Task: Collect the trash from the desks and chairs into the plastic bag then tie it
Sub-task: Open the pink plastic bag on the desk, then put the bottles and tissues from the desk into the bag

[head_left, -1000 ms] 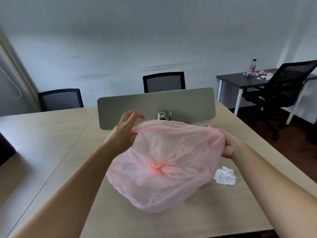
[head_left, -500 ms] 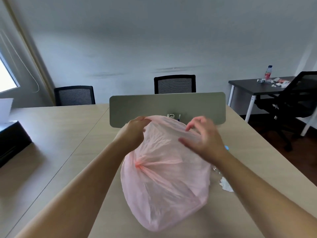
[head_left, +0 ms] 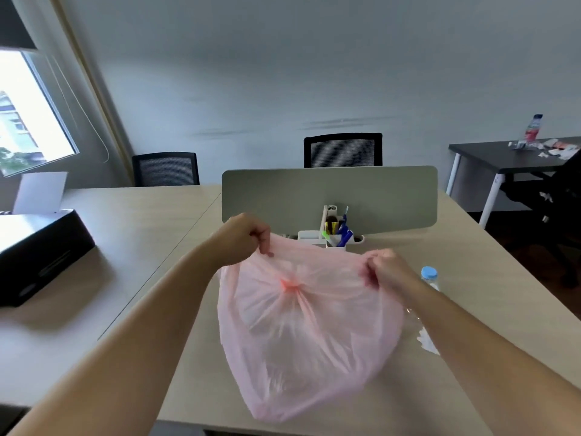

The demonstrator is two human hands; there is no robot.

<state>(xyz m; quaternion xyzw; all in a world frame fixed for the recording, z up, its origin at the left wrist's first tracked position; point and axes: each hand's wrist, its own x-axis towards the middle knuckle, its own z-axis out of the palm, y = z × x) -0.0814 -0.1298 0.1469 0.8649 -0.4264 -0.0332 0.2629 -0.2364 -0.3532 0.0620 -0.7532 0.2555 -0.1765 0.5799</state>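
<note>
A thin pink plastic bag [head_left: 301, 347] hangs above the light wooden desk [head_left: 471, 265], its gathered bottom seam facing me. My left hand [head_left: 248, 237] pinches the bag's upper left rim and my right hand [head_left: 382, 269] pinches the upper right rim, stretching the top between them. A clear bottle with a blue cap [head_left: 429, 276] lies on the desk just behind my right forearm. A crumpled white tissue [head_left: 426, 343] peeks out below that forearm. On the dark desk [head_left: 490, 158] at the far right lie a drink bottle [head_left: 533, 129] and several scraps of trash [head_left: 558, 149].
A grey divider panel [head_left: 327, 190] crosses the desk, with a white pen organiser [head_left: 333, 234] in front of it. A black printer [head_left: 37, 250] sits at the left. Black mesh chairs [head_left: 342, 151] stand behind the desks, another chair [head_left: 553, 199] at the dark desk.
My right hand left the bag's front and took hold of its right rim. Both hands pulled the top wider and the bag turned. The view shifted left, showing the window.
</note>
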